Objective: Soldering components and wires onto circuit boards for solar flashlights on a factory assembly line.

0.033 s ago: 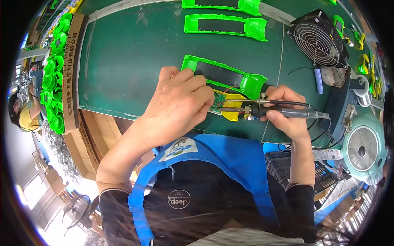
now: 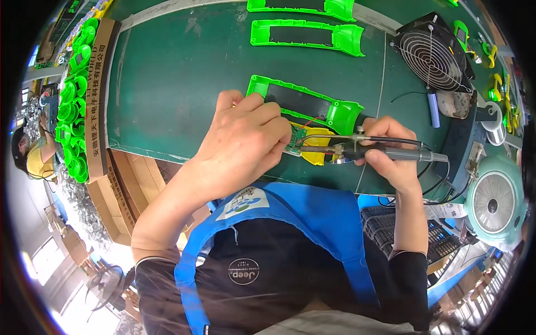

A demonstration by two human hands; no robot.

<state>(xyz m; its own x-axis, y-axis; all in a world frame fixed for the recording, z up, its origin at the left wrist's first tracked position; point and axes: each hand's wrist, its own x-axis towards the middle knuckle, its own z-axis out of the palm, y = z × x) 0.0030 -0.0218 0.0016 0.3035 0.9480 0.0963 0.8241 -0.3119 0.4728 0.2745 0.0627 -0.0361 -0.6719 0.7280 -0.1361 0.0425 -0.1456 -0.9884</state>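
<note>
My right hand (image 2: 392, 151) grips a soldering iron (image 2: 393, 152) with a thin tube fixed along its top. Its tip reaches left to a small green circuit board (image 2: 298, 134) by a yellow plastic part (image 2: 317, 146). My left hand (image 2: 248, 131) is closed at the board's left side, its fingertips mostly hidden beneath the hand, so what they pinch does not show. Just beyond the board lies a bright green plastic housing (image 2: 345, 116) with a long opening, and a thin red wire (image 2: 317, 119) runs between it and the board.
Two more green housings (image 2: 349, 40) lie farther back on the green table (image 2: 167, 72). At the right stand a black fan (image 2: 432, 53), a blue cylindrical cell (image 2: 434, 110) and a solder spool (image 2: 492, 124). A cardboard box edge (image 2: 103, 100) borders green parts (image 2: 72, 111) at the left.
</note>
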